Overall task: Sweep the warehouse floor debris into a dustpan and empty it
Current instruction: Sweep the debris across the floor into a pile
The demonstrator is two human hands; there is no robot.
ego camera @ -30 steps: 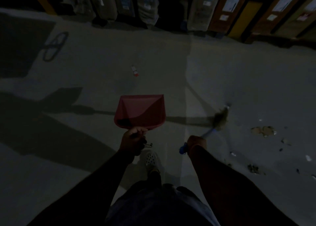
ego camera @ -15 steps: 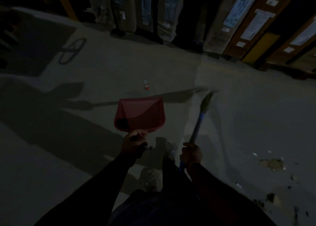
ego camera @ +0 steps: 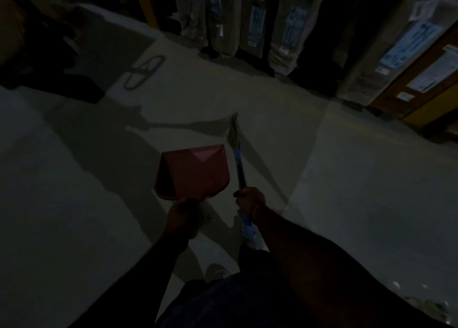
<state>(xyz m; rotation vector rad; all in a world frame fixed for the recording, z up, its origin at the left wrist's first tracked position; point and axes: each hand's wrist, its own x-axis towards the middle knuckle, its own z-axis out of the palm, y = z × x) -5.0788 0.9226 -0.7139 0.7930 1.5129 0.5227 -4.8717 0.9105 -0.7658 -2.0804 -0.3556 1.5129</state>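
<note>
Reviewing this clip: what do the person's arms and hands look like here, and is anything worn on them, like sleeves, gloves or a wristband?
The left hand and right hand are both bare, with no gloves. The forearms show no clear sleeve edge, though the dim light makes that hard to confirm. A thin band seems to circle the right wrist; its colour cannot be told. No markings are visible on the hands.

floor (ego camera: 347, 179): grey concrete | boxes (ego camera: 396, 55) far right | debris (ego camera: 431, 305) near right

Bare forearms, no sleeves; dark shorts (ego camera: 238, 300); pale perforated clog shoes (ego camera: 216, 273).
</note>
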